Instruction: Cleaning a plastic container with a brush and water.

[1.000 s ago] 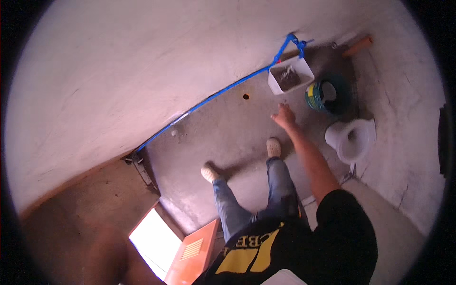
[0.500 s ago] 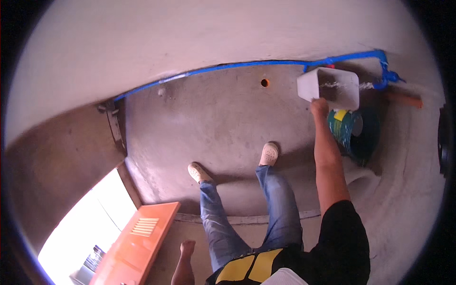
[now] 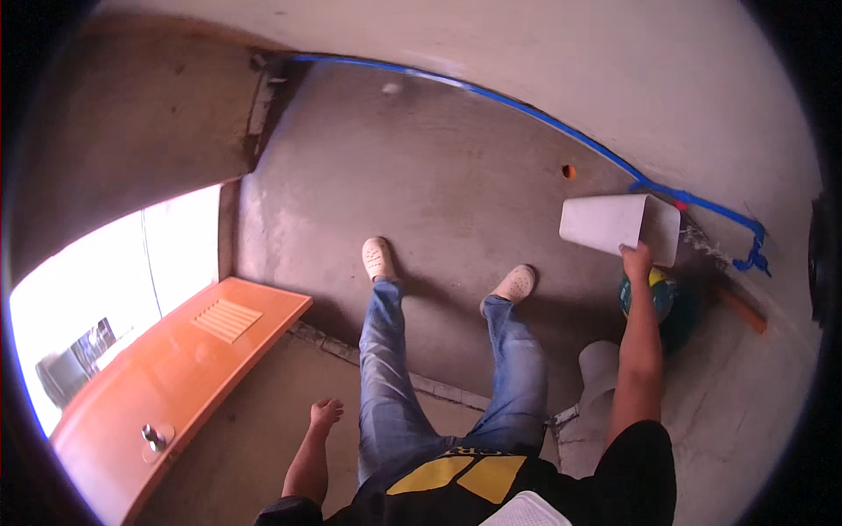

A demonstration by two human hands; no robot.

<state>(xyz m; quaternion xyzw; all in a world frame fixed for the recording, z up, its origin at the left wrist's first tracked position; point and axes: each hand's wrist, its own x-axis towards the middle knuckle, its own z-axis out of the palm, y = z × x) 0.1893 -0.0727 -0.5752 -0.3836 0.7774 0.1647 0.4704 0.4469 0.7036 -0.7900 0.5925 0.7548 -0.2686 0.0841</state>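
Observation:
My right hand (image 3: 638, 260) grips the rim of a white plastic bin (image 3: 601, 221), holding it tilted on its side with its mouth to the right. A stream of water (image 3: 706, 244) comes from the blue tap pipe (image 3: 752, 254) near the bin's mouth. Whether the water enters the bin is hard to tell here. Below the bin, partly behind my forearm, stands a dark green round container (image 3: 662, 298) with a yellow patch. My left hand (image 3: 326, 412) hangs beside my leg, fingers loosely bent and slightly apart, with nothing in it.
A blue pipe (image 3: 526, 105) runs along the foot of the wall. Near it is an orange-rimmed hole (image 3: 568, 172) in the concrete floor. An orange pipe piece (image 3: 741, 311) lies at right, a white cylinder (image 3: 598, 364) by my forearm. An orange door (image 3: 202, 351) stands at left, beside a low tiled sill (image 3: 438, 390).
My view has swung to the right. The bin's mouth has turned away from view and the bin seems farther from the tap. My left foot has stepped, and my left hand's fingers have loosened.

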